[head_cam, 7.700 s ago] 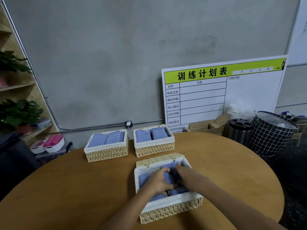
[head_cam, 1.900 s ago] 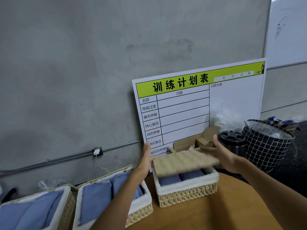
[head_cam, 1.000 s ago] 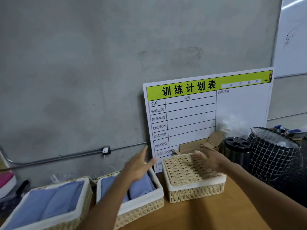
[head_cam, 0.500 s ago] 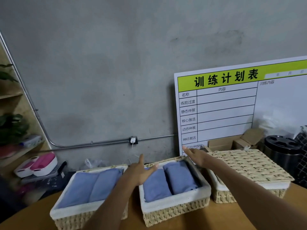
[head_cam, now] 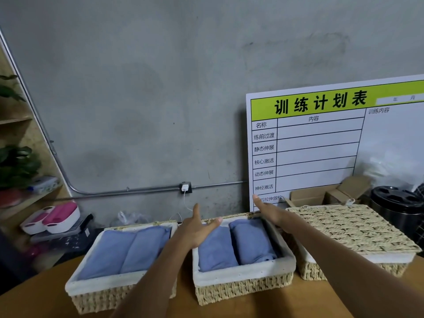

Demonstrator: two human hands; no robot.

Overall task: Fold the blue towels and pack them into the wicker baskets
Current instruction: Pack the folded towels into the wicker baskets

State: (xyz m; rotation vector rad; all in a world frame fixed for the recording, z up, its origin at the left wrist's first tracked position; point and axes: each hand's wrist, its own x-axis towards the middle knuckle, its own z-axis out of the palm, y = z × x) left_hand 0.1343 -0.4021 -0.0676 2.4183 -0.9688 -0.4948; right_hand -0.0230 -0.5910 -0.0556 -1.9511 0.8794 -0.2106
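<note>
Three wicker baskets with white liners stand in a row on the wooden table. The left basket (head_cam: 91,288) holds folded blue towels (head_cam: 121,251). The middle basket (head_cam: 243,283) is uncovered too, and two folded blue towels (head_cam: 250,242) lie in it. The right basket (head_cam: 309,271) is covered by its woven lid (head_cam: 353,228). My left hand (head_cam: 197,228) hovers with straight fingers over the middle basket's left rim. My right hand (head_cam: 270,212) reaches, fingers extended, over that basket's far right corner. Neither hand holds anything.
The round wooden table (head_cam: 183,308) ends near the grey wall. A white training-plan board (head_cam: 321,145) leans behind the baskets, with cardboard boxes (head_cam: 321,196) and a black bin (head_cam: 394,203) at the right. A shelf with plants (head_cam: 16,166) stands at the left.
Over the earlier frames my hands left the basket they were packing and shut its lid at the right. Both hands then came over the middle basket; the view swung left.
</note>
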